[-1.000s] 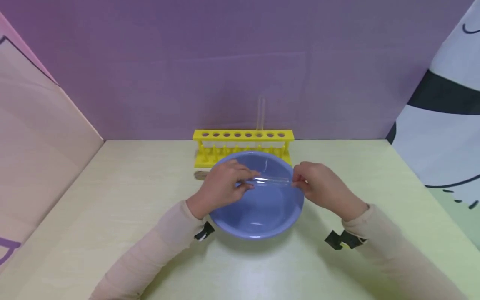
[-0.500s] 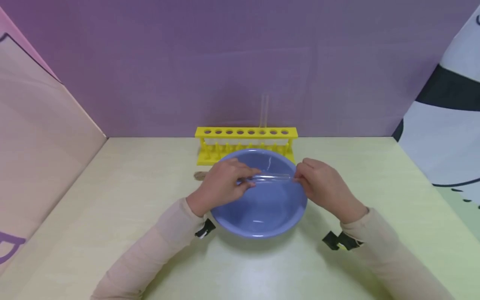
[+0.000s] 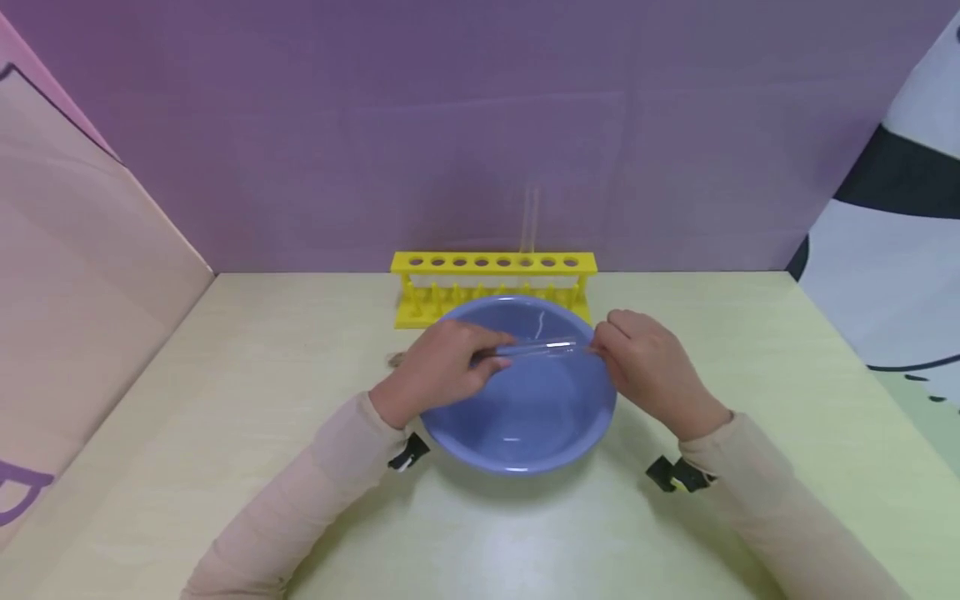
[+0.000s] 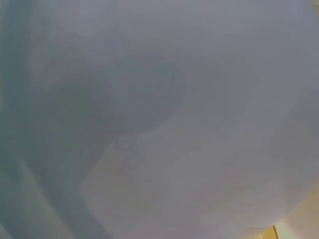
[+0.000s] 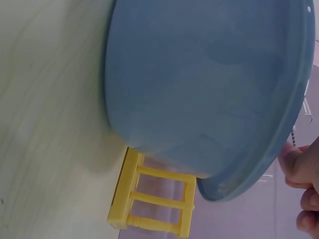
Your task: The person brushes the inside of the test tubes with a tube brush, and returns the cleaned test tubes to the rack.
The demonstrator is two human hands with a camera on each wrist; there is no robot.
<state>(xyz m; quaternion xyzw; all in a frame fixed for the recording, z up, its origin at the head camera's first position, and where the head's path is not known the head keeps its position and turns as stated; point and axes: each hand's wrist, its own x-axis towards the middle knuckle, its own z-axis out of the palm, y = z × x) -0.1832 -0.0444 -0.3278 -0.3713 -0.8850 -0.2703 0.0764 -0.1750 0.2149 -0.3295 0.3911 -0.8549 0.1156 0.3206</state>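
Observation:
My left hand (image 3: 442,367) grips a clear glass test tube (image 3: 547,346) between thumb and fingers, over the bowl. Brown bristles of a test tube brush (image 3: 397,359) show at the tube's left end, beyond that hand. My right hand (image 3: 641,362) pinches the brush's handle at the tube's right end. In the right wrist view its twisted wire (image 5: 293,137) runs from the thumb to the tube's mouth (image 5: 305,118). Beneath both hands stands a blue plastic bowl (image 3: 517,417). Blurred bowl wall (image 4: 209,124) fills most of the left wrist view; no hand shows there.
Behind the bowl stands a yellow test tube rack (image 3: 491,264), with one upright clear tube (image 3: 530,218) in it. A purple backdrop (image 3: 420,150) rises at the pale wooden table's (image 3: 300,333) back edge.
The held tube has tilted: its right end is higher and its brown-bristled left end lower. Both hands keep their hold. The head view has shifted slightly.

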